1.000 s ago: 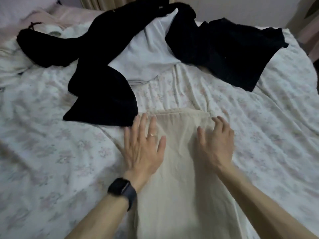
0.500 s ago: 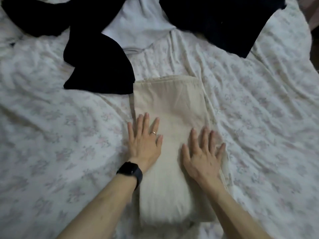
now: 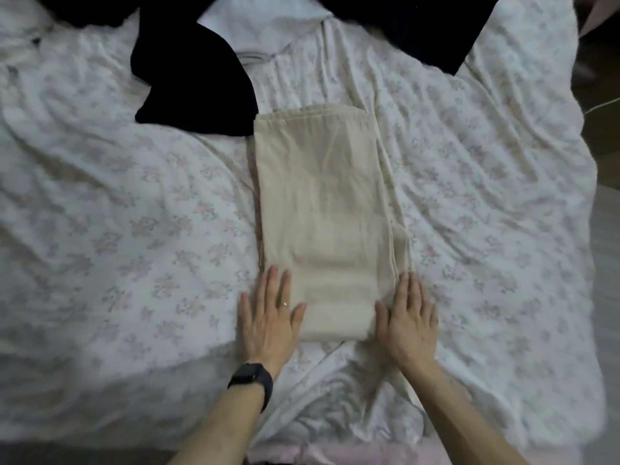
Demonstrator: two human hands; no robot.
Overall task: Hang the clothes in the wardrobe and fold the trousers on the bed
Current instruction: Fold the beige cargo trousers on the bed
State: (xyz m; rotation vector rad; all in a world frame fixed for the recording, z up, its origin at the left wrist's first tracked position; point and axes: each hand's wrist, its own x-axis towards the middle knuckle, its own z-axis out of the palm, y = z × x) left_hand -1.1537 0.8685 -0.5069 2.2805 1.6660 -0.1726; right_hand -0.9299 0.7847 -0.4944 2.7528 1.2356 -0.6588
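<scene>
Beige trousers (image 3: pixel 322 209) lie folded into a long narrow rectangle in the middle of the bed (image 3: pixel 127 229), which has a white floral cover. My left hand (image 3: pixel 268 317) lies flat, fingers spread, on the near left corner of the trousers. Flat on the near right corner rests my right hand (image 3: pixel 407 320), partly on the bed cover. Neither hand grips the cloth. A black watch is on my left wrist.
A black garment (image 3: pixel 194 85) lies just beyond the trousers' far left corner, touching it. A white garment (image 3: pixel 261 25) and another black one (image 3: pixel 432 25) lie at the far edge. The bed's right edge and the floor (image 3: pixel 604 213) are at the right.
Both hands have slid along the trousers from the far end toward me, to the near end. The view has tilted down, so the whole folded length shows.
</scene>
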